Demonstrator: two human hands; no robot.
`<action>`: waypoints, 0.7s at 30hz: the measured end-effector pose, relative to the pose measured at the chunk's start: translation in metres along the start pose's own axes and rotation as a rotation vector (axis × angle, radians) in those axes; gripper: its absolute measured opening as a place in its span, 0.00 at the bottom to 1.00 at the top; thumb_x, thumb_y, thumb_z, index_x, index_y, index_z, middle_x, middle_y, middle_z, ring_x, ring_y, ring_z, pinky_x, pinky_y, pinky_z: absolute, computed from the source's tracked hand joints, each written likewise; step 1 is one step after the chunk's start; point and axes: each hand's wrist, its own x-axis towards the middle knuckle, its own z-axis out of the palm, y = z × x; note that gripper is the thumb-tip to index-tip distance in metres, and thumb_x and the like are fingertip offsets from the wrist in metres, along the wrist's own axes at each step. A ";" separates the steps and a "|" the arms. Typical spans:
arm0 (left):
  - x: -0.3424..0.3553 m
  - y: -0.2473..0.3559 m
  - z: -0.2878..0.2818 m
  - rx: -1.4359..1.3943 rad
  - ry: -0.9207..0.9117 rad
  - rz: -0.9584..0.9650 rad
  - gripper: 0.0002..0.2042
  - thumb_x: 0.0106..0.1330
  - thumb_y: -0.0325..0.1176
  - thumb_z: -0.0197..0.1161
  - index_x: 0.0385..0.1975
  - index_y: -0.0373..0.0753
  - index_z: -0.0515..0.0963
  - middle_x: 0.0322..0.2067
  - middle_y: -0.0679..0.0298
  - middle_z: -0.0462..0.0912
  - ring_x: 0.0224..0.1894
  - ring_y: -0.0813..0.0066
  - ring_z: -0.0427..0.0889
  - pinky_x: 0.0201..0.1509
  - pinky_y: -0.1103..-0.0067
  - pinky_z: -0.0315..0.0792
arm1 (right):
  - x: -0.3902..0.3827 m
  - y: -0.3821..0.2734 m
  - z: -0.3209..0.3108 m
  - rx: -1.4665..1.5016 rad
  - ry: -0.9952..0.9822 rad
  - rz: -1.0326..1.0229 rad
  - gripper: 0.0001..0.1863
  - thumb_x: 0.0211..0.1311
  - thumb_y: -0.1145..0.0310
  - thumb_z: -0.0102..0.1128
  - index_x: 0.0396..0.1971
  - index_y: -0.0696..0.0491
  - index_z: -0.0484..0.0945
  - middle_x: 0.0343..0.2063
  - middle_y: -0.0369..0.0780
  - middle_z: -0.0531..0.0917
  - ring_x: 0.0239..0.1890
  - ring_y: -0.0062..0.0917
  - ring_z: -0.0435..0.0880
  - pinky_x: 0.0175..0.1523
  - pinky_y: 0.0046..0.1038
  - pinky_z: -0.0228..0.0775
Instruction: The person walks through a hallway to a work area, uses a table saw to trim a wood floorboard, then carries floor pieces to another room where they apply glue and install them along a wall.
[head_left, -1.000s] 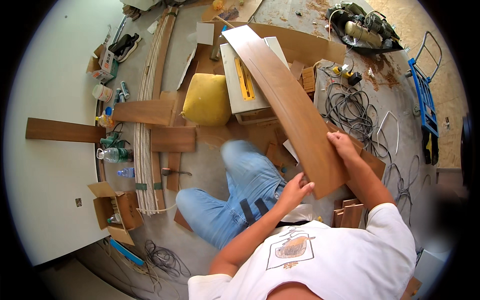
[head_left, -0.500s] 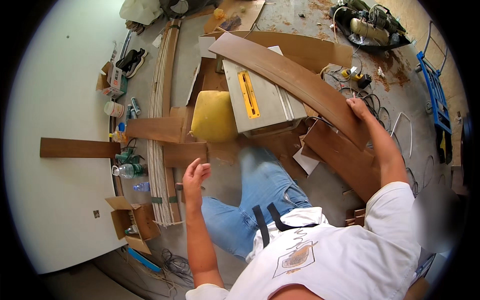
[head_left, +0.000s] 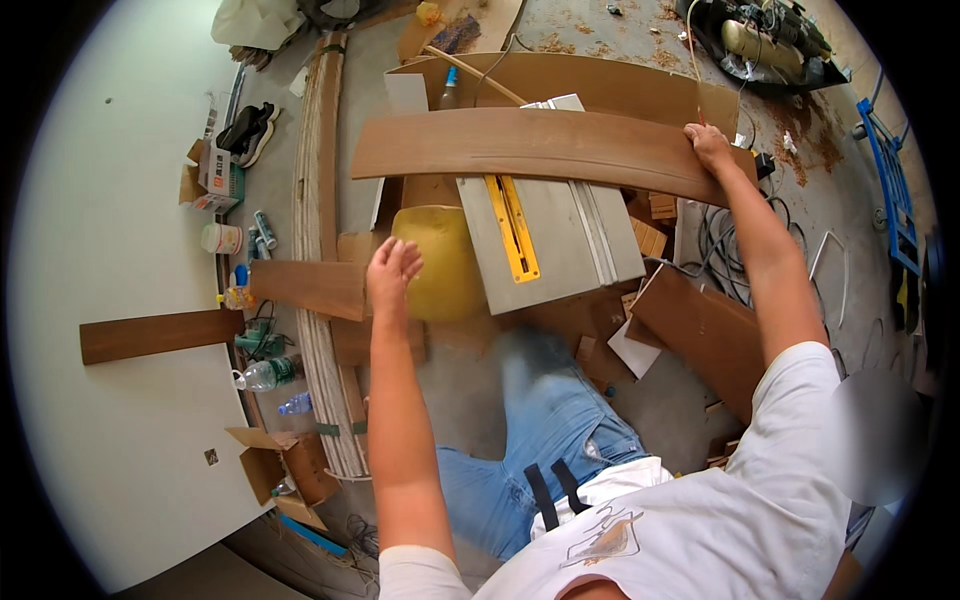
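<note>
A long brown wooden plank [head_left: 520, 140] lies crosswise over the far part of a table saw [head_left: 545, 265], whose grey top has a yellow slotted insert [head_left: 512, 230]. At the plank's right end, my right hand [head_left: 709, 150] is closed round its far edge. My left hand [head_left: 394, 264] is raised in front of a yellow, rounded, square-looking object [head_left: 440, 275]. It holds nothing, its fingers loosely bent and a little apart, and it is clear of the plank. The plank hides the saw top's far part.
Shorter brown boards [head_left: 310, 287] lie at left, across a long bundle of strips [head_left: 318, 200]. More boards [head_left: 705, 330] lie at right near coiled cables [head_left: 725, 250]. A cardboard sheet [head_left: 600, 85] stands behind the saw. A blue trolley [head_left: 895, 190] is far right.
The plank has swung from a slant to nearly crosswise, its right end going away from me with my right hand. My left hand has moved farther forward. The view has shifted slightly.
</note>
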 end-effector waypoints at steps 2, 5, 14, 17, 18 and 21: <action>0.054 -0.011 0.034 -0.103 -0.001 -0.049 0.28 0.74 0.36 0.62 0.67 0.26 0.63 0.56 0.47 0.78 0.55 0.61 0.82 0.57 0.69 0.81 | 0.002 0.002 0.007 -0.076 0.364 0.083 0.20 0.72 0.52 0.53 0.47 0.53 0.83 0.44 0.49 0.85 0.51 0.46 0.81 0.56 0.43 0.71; 0.114 -0.014 0.034 -0.228 0.136 -0.143 0.31 0.72 0.36 0.65 0.67 0.25 0.62 0.58 0.45 0.76 0.57 0.57 0.80 0.59 0.66 0.80 | -0.061 -0.088 0.010 0.374 0.713 0.135 0.22 0.71 0.55 0.60 0.52 0.59 0.82 0.42 0.48 0.86 0.48 0.43 0.83 0.55 0.38 0.73; 0.185 -0.016 0.065 -0.368 0.165 -0.299 0.09 0.69 0.24 0.65 0.46 0.33 0.78 0.40 0.54 0.84 0.44 0.59 0.84 0.55 0.61 0.82 | -0.109 -0.165 0.071 2.057 0.213 0.904 0.24 0.61 0.59 0.75 0.52 0.52 0.77 0.47 0.37 0.84 0.49 0.27 0.84 0.47 0.28 0.82; 0.172 -0.024 0.057 -0.404 0.100 -0.361 0.08 0.66 0.29 0.70 0.42 0.37 0.80 0.38 0.60 0.84 0.44 0.63 0.82 0.58 0.66 0.79 | -0.063 -0.144 0.089 2.085 0.236 0.821 0.18 0.59 0.66 0.76 0.47 0.49 0.79 0.44 0.33 0.86 0.46 0.26 0.86 0.45 0.29 0.84; 0.169 -0.027 0.053 -0.442 0.084 -0.383 0.09 0.66 0.29 0.71 0.42 0.38 0.80 0.38 0.60 0.83 0.44 0.63 0.82 0.58 0.66 0.79 | -0.052 -0.146 0.084 2.065 0.212 0.795 0.15 0.59 0.66 0.76 0.44 0.48 0.80 0.41 0.32 0.86 0.43 0.25 0.86 0.45 0.29 0.85; 0.157 -0.032 0.065 -0.502 0.056 -0.411 0.10 0.63 0.30 0.74 0.40 0.39 0.81 0.37 0.60 0.82 0.44 0.65 0.80 0.57 0.68 0.77 | -0.015 -0.122 0.087 1.967 0.132 0.743 0.19 0.56 0.64 0.78 0.46 0.45 0.80 0.40 0.31 0.86 0.44 0.23 0.86 0.44 0.31 0.84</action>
